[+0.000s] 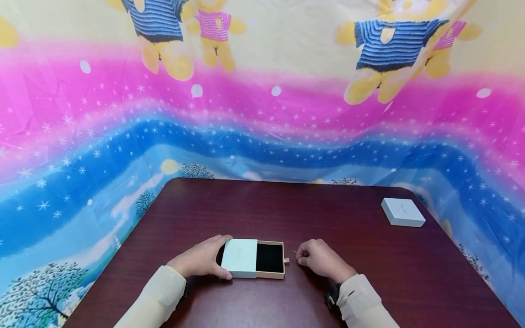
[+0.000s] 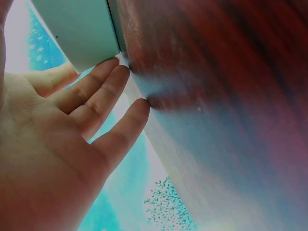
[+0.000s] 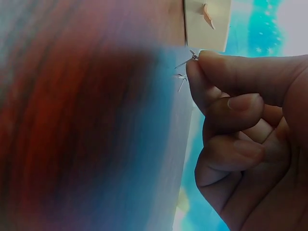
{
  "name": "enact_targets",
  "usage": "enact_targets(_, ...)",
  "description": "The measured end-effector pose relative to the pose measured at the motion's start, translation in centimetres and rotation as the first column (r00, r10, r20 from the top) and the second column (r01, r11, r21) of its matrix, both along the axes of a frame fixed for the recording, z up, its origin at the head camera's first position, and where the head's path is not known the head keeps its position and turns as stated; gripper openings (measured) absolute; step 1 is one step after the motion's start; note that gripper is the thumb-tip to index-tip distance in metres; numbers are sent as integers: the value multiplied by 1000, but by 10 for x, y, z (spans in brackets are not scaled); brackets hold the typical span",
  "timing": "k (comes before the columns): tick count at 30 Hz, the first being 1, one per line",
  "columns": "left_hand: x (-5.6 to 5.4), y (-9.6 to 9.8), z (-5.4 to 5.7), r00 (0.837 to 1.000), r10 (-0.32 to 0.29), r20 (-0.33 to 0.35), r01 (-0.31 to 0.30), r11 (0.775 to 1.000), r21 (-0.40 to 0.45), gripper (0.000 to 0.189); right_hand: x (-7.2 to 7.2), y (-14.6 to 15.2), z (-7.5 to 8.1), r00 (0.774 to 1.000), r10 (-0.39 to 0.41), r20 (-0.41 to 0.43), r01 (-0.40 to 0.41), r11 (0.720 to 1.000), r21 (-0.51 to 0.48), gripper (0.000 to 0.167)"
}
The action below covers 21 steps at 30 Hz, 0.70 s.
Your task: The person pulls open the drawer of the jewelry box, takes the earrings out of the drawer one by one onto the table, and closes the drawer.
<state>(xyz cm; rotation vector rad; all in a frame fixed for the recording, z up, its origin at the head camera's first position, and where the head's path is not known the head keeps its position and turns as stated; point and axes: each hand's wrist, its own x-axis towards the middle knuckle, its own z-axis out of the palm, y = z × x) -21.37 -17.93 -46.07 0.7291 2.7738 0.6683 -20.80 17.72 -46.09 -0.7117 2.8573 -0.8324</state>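
A small drawer box (image 1: 239, 258), with a white sleeve and an inner tray (image 1: 270, 275) slid partly out to the right, sits on the table. Black padding (image 1: 269, 258) lines the tray, and a pink pull tab sticks out from its end. My left hand (image 1: 202, 258) holds the sleeve's left end, thumb at the near side and fingers at the far side. Right of the tray, my right hand (image 1: 321, 258) pinches a tiny silvery piece with thin pins (image 3: 194, 57), like a stud earring, between thumb and forefinger. Its other fingers are curled in.
Another white box (image 1: 404, 212), closed, lies at the back right of the dark red-brown table (image 1: 287, 209). The tabletop is glossy and reflects the hands. A printed cloth (image 1: 262, 127) with bears and snowflakes hangs behind the table and along its sides.
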Motion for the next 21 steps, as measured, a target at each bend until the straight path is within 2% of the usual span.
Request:
enact_targets(12,1,1,0,1000,5,1,-5,1000,5,110,5,-3,0,1000,19,-21,-19,1000,15,16)
enact_targets(21,1,0,-1,1000,8,-4,-8,1000,0,111,8,-5,-2,1000,22,-6,-22,1000,14,16)
